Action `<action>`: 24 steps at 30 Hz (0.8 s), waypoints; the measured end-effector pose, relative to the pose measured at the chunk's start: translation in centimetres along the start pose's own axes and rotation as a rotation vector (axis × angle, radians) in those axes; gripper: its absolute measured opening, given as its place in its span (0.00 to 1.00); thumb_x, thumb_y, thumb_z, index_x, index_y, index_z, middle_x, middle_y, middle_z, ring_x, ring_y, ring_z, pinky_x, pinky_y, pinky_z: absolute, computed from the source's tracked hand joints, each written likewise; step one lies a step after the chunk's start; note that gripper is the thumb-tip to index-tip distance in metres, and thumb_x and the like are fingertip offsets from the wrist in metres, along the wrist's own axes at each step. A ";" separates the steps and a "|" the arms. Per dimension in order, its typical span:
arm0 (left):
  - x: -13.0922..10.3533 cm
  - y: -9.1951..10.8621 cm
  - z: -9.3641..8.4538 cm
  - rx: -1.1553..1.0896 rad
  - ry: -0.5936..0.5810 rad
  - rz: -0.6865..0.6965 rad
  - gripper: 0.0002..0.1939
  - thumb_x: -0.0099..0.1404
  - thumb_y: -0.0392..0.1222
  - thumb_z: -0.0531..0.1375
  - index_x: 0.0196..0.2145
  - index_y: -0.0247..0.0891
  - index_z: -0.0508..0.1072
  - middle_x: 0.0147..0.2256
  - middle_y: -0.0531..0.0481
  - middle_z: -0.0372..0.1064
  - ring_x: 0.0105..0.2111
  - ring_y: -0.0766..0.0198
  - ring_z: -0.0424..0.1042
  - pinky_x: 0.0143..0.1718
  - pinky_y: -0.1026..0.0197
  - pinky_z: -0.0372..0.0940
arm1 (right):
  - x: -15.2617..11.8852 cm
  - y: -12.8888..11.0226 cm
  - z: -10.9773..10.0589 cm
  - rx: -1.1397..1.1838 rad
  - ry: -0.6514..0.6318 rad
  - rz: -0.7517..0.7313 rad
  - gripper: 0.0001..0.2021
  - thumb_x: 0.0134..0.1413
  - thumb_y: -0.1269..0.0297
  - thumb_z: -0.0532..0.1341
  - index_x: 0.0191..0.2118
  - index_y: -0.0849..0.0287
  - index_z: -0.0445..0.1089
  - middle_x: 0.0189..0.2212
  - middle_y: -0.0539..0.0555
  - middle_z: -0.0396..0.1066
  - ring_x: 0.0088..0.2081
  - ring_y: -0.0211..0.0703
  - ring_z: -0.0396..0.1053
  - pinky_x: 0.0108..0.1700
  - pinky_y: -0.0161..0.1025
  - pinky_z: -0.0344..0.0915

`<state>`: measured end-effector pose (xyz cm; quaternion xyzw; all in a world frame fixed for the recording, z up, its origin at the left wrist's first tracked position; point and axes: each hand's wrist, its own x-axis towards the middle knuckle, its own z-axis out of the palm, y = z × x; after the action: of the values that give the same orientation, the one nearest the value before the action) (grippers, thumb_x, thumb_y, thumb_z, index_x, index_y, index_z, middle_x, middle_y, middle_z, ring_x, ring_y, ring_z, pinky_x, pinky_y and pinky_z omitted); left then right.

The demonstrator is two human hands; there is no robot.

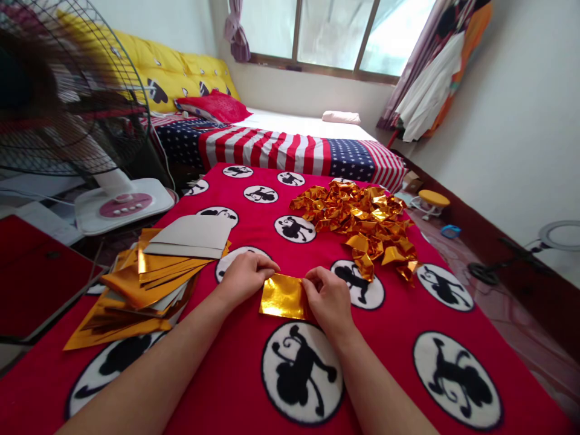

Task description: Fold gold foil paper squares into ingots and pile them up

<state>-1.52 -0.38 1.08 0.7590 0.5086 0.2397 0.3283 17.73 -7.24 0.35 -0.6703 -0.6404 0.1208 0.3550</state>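
Observation:
A small rectangle of shiny gold foil paper (284, 296) lies on the red cloth (380, 374) in front of me. My left hand (248, 277) pinches its far left corner, fingers closed. At its right edge my right hand (330, 299) grips the paper between thumb and fingers. To the left is a loose stack of gold foil sheets (131, 290), some showing pale backs. A heap of folded gold foil pieces (357, 211) spreads over the far right of the cloth.
An electric fan (124, 202) stands at the left, its blades blurred. Behind the table is a bed (281, 151) with a star-and-stripe cover and a red pillow (217, 107). A yellow stool (434, 198) and a ring light (559, 235) are on the right.

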 end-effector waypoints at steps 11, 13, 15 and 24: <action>-1.1 1.9 0.6 0.362 0.169 0.227 0.11 0.61 0.34 0.57 0.33 0.43 0.80 0.35 0.50 0.76 0.35 0.60 0.73 0.40 0.58 0.63 | 0.0 -0.1 -0.1 -0.072 0.027 -0.014 0.04 0.52 0.68 0.58 0.28 0.57 0.69 0.26 0.49 0.70 0.29 0.38 0.65 0.32 0.35 0.55; -1.2 2.1 0.7 0.429 0.201 0.278 0.11 0.59 0.33 0.58 0.30 0.44 0.80 0.39 0.49 0.74 0.38 0.59 0.71 0.41 0.56 0.61 | 0.0 -0.2 -0.2 -0.098 0.027 -0.015 0.04 0.53 0.68 0.58 0.28 0.57 0.68 0.25 0.48 0.69 0.29 0.38 0.65 0.32 0.35 0.55; -1.2 2.1 0.7 0.430 0.211 0.315 0.10 0.59 0.32 0.59 0.28 0.43 0.80 0.40 0.48 0.72 0.39 0.58 0.70 0.42 0.55 0.61 | 0.0 -0.3 -0.2 -0.117 0.025 -0.019 0.04 0.53 0.67 0.58 0.28 0.57 0.68 0.26 0.48 0.69 0.29 0.38 0.65 0.32 0.35 0.54; -0.8 1.5 1.5 0.089 0.042 0.350 0.13 0.60 0.29 0.56 0.33 0.39 0.81 0.31 0.49 0.72 0.32 0.65 0.70 0.37 0.63 0.64 | -0.1 -0.2 -0.3 -0.182 0.036 -0.028 0.04 0.55 0.67 0.57 0.32 0.57 0.69 0.30 0.51 0.70 0.35 0.43 0.67 0.36 0.37 0.58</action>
<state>0.15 -1.90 1.22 0.8446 0.3855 0.2862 0.2370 17.75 -7.45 0.64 -0.6927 -0.6516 0.0448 0.3059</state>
